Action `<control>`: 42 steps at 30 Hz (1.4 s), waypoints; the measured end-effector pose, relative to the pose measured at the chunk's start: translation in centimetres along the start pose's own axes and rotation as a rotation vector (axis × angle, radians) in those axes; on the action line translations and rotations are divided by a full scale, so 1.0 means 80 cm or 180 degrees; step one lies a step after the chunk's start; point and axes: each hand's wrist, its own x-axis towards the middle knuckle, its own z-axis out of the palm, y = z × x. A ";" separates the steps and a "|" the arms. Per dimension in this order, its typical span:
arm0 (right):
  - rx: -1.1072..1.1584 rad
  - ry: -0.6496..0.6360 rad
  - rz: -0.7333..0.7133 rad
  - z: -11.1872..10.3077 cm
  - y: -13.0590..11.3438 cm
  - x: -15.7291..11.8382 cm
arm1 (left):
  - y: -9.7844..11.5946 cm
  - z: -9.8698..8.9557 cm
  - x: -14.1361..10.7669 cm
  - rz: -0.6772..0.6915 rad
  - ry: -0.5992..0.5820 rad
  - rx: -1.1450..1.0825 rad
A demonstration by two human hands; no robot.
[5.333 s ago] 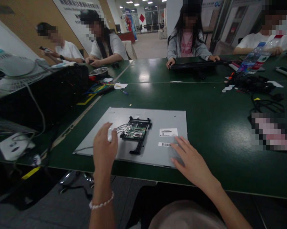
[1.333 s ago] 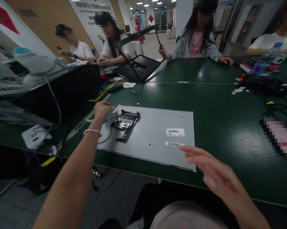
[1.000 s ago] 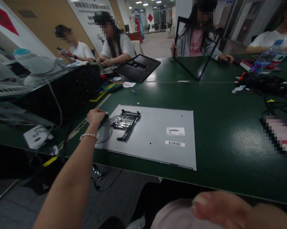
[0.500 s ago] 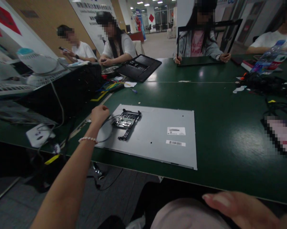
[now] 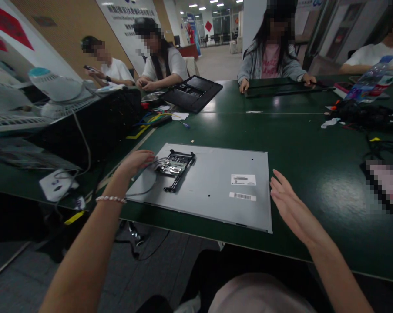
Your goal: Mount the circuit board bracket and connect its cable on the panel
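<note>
A flat grey display panel (image 5: 212, 174) lies on the green table before me, with two white labels toward its right side. On its left part rests a black bracket with a circuit board (image 5: 176, 167), from which a thin cable (image 5: 144, 192) loops over the panel's left end. My left hand (image 5: 136, 163) is at that left end, fingers stretched toward the cable and board; whether it touches them I cannot tell. Beside the panel's right edge is my right hand (image 5: 286, 202), flat, fingers extended and close to or touching the edge. Neither hand grips anything.
Across the table a person holds a thin black frame (image 5: 281, 91) low over the surface. A black rear cover (image 5: 196, 91) lies at the back left. Bottles (image 5: 371, 80) and black cables (image 5: 362, 113) sit at the right. A white power strip (image 5: 57, 184) is at left.
My right hand has risen from my lap to the panel's right edge. My left hand's fingers have uncurled and extended. The person opposite has lowered the black frame to the table.
</note>
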 end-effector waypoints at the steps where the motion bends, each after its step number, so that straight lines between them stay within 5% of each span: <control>1: 0.0060 -0.0034 -0.0001 0.001 0.003 0.001 | 0.002 0.000 -0.002 -0.0090 0.0153 0.0036; 8: 0.0409 0.0002 -0.0100 0.010 0.011 0.001 | 0.016 0.002 -0.023 -0.0395 0.0739 0.0233; 21: 0.0593 0.0228 -0.0200 0.010 0.010 -0.019 | 0.019 0.002 -0.040 -0.0359 0.0693 0.0232; 34: 0.0534 0.0395 -0.0478 -0.034 -0.001 -0.023 | 0.031 0.051 -0.056 -0.0443 0.0614 0.0000; 42: 0.0512 0.0590 -0.0494 -0.088 -0.016 -0.032 | 0.033 0.100 -0.074 -0.0374 0.0344 -0.0160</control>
